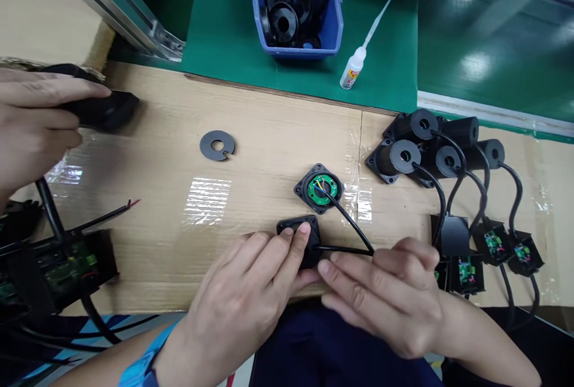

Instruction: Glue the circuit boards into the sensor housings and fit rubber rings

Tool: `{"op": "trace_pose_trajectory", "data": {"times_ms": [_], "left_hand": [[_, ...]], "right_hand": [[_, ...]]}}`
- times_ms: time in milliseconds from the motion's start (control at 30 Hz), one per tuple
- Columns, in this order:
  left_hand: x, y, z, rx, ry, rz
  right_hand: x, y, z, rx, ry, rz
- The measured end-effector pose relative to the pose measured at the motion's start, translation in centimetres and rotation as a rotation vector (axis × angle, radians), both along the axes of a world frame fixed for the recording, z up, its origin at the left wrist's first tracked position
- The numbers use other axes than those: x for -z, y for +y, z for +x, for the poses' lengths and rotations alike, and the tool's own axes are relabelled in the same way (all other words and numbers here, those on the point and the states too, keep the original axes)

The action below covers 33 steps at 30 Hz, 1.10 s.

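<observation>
My left hand (251, 285) is closed on a small black square housing (298, 225), its thumb and fingers pressing on the top and side. My right hand (385, 297) is closed beside it, fingertips near the housing's lower right edge, with a black cable (345, 249) running into its fingers. That cable leaves the housing's right side. Just beyond lies a black square flange with a round green circuit board (319, 188) and coloured wires; its black cable also leads to my right hand. My right fingertips partly hide what they touch.
A grey notched ring (217, 145) lies on the cardboard. Cabled black cylinders (403, 157) and open circuit boxes (466, 270) stand right. Behind are a blue bin (296, 51) of black parts and a nozzle bottle (353, 69). At left, another person's hand (36, 118) holds a black part.
</observation>
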State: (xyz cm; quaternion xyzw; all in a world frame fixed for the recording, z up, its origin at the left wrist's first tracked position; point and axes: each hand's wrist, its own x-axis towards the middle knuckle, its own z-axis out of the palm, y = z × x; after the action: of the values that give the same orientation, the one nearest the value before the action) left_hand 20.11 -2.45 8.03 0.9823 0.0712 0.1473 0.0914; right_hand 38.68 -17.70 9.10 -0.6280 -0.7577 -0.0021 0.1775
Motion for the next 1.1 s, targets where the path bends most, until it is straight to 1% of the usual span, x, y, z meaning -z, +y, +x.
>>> {"op": "trace_pose_trajectory", "data": {"times_ms": [100, 233, 300, 367, 467, 533, 600, 700, 733, 767, 800, 867, 967, 1033, 1100], "left_hand": [[-0.2, -0.1, -0.2, 0.024, 0.004, 0.085], [0.1, -0.3, -0.6, 0.075, 0.002, 0.181], [0.3, 0.0, -0.8, 0.098, -0.003, 0.188], [0.5, 0.7, -0.8, 0.106, -0.018, 0.118], [1.0, 2.1, -0.9, 0.122, -0.043, -0.123], [1.5, 2.9, -1.1, 0.129, -0.071, -0.253], [2.2, 3.2, -1.5, 0.124, -0.1, -0.264], [3.5, 3.0, -2.1, 0.099, -0.109, -0.177], [3.9, 2.8, -2.2, 0.078, -0.117, -0.19], [4.1, 2.7, -2.1, 0.046, -0.126, -0.245], [4.2, 2.6, -2.0, 0.012, -0.133, -0.336], [4.1, 2.5, -1.6, -0.043, -0.094, -0.569], [3.6, 2.6, -1.0, -0.057, 0.022, -0.875], [3.4, 2.7, -0.8, -0.058, 0.03, -0.998], [3.4, 2.8, -0.7, -0.051, 0.019, -1.06]], "right_hand": [[0.4, 0.2, -0.8, -0.094, -0.034, 0.1], [1.1, 0.5, -1.6, -0.094, -0.029, 0.068], [1.2, 0.6, -1.7, -0.121, -0.049, 0.056], [1.1, 0.7, -1.7, -0.136, -0.078, 0.032], [0.9, 0.8, -1.6, -0.134, -0.096, 0.024], [0.9, 0.9, -1.6, -0.128, -0.072, 0.052], [1.1, 0.9, -1.6, -0.121, -0.055, 0.064], [1.3, 0.9, -1.8, -0.127, -0.065, 0.085], [1.3, 0.8, -1.8, -0.125, -0.066, 0.088], [1.3, 0.8, -1.9, -0.12, -0.061, 0.092], [1.4, 0.8, -1.9, -0.113, -0.053, 0.096], [1.5, 0.8, -2.0, -0.1, -0.033, 0.09], [1.5, 1.0, -2.0, -0.097, -0.011, 0.093], [1.5, 1.2, -2.0, -0.087, -0.01, 0.11], [1.4, 1.3, -2.1, -0.075, -0.009, 0.121]]}}
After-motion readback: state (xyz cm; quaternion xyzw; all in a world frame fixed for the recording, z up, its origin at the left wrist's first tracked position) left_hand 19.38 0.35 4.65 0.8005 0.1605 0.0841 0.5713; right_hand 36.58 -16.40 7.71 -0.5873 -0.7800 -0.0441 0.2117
